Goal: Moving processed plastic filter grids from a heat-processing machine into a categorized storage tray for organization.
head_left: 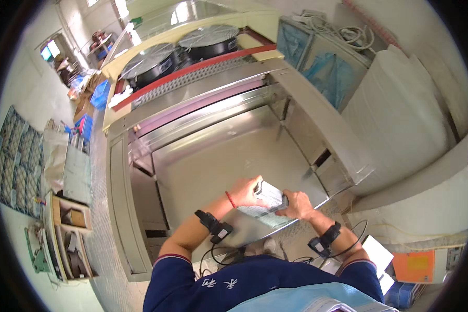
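My left hand (244,193) and my right hand (297,205) are closed on opposite ends of a small whitish block with dark ends (270,193). Its exact kind cannot be made out. Both hands hold it above the near edge of a large open stainless-steel cabinet (213,151). A pale, shiny patch shows just below the block, between my forearms. My left wrist carries a red bracelet, and a black device with a cable is strapped to each forearm.
Two round black fans (209,39) sit behind a red bar at the cabinet's far end. Large wrapped white rolls (400,119) stand on the right. At left are a wooden tray of parts (70,236) and blue bins (83,127). An orange box (413,266) lies lower right.
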Action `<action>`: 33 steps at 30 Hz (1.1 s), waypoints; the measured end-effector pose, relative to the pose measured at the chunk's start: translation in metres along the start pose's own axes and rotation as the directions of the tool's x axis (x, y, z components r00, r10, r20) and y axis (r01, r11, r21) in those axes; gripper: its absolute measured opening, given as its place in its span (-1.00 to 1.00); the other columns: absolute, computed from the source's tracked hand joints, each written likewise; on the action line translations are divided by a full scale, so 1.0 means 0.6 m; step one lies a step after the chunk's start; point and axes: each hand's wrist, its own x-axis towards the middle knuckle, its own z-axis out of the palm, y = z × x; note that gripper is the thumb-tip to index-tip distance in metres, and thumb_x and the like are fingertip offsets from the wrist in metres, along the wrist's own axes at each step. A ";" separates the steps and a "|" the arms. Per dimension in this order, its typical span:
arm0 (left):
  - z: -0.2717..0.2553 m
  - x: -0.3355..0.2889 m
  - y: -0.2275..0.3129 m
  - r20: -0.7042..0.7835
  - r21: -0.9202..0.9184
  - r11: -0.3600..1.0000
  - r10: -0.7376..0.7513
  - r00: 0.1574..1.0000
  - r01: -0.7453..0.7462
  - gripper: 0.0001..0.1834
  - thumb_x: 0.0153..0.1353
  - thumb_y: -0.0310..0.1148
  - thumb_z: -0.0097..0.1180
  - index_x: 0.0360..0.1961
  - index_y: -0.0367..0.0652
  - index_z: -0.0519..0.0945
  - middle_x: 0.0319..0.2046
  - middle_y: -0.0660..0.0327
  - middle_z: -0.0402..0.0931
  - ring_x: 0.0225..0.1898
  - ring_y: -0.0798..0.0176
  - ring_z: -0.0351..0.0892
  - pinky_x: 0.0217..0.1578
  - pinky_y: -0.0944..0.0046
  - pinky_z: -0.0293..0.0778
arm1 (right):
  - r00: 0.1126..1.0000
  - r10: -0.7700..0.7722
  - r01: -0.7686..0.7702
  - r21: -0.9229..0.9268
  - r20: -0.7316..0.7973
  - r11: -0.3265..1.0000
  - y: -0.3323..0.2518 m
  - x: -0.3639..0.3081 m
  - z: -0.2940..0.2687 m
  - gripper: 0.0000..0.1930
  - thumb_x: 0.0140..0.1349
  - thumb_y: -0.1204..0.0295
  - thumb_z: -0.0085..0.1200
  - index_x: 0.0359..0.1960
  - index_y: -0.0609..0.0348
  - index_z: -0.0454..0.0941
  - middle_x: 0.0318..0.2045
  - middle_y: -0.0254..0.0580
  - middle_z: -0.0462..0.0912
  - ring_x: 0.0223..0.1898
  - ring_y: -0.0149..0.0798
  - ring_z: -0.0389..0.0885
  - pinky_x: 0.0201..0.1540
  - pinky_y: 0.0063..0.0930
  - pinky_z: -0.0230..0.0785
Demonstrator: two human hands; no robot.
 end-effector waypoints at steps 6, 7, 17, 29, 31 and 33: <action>0.058 0.153 0.156 0.566 0.108 0.971 0.115 0.816 -0.212 -0.28 -0.34 0.04 0.42 -0.30 -0.34 0.45 -0.49 0.01 0.53 -0.45 0.10 0.56 -0.43 0.19 0.45 | 0.975 0.221 -0.160 0.728 0.012 0.667 0.079 -0.158 0.000 -0.42 -0.30 0.35 0.36 -0.16 0.37 0.51 -0.27 -0.03 0.62 -0.23 -0.26 0.57 -0.12 -0.43 0.38; 0.078 0.176 0.181 0.622 0.032 0.986 0.109 0.775 -0.164 -0.28 -0.28 -0.01 0.41 -0.22 -0.35 0.43 -0.42 0.01 0.53 -0.38 0.15 0.56 -0.38 0.22 0.46 | 0.968 0.247 -0.157 0.866 0.040 0.476 0.098 -0.191 0.001 -0.42 -0.29 0.35 0.34 -0.14 0.37 0.51 -0.26 -0.01 0.61 -0.19 -0.24 0.56 -0.09 -0.42 0.37; 0.357 0.116 0.205 0.791 -0.586 0.504 0.185 0.583 0.635 -0.07 0.06 0.21 0.02 0.24 -0.28 0.07 0.19 0.04 0.19 0.21 0.11 0.18 0.18 0.08 0.12 | 0.690 0.709 0.249 0.967 -0.143 -0.047 0.224 -0.507 0.123 -0.44 -0.20 0.43 0.39 -0.11 0.38 0.46 -0.31 -0.12 0.63 -0.29 -0.33 0.57 -0.15 -0.46 0.43; 0.652 -0.147 0.517 0.901 -0.410 0.643 0.397 0.176 0.647 -0.34 0.24 -0.07 -0.02 0.15 -0.36 0.14 0.02 0.11 0.34 0.03 0.23 0.35 0.08 0.25 0.24 | 0.159 0.987 0.774 0.624 -0.030 -0.106 0.028 -0.863 0.341 -0.49 -0.14 0.53 0.29 -0.09 0.44 0.42 -0.23 -0.04 0.58 -0.22 -0.27 0.58 -0.10 -0.45 0.43; 0.692 -0.173 0.575 0.900 -0.366 0.708 0.434 0.036 0.604 -0.28 0.20 -0.03 0.03 0.16 -0.33 0.11 0.00 0.12 0.32 0.02 0.28 0.34 0.01 0.28 0.30 | 0.082 0.996 0.850 0.524 -0.046 -0.046 0.005 -0.920 0.374 -0.48 -0.13 0.54 0.27 -0.07 0.45 0.40 -0.21 -0.03 0.57 -0.22 -0.26 0.58 -0.10 -0.45 0.43; 0.739 -0.185 0.634 0.947 -0.286 0.871 0.322 -0.024 0.398 -0.32 0.19 -0.03 0.04 0.18 -0.21 0.13 0.03 0.09 0.31 0.04 0.20 0.36 0.01 0.17 0.33 | -0.044 0.998 0.935 0.351 -0.037 0.054 -0.013 -0.982 0.421 -0.46 -0.10 0.58 0.21 -0.02 0.46 0.34 -0.17 0.00 0.54 -0.21 -0.24 0.58 -0.09 -0.44 0.44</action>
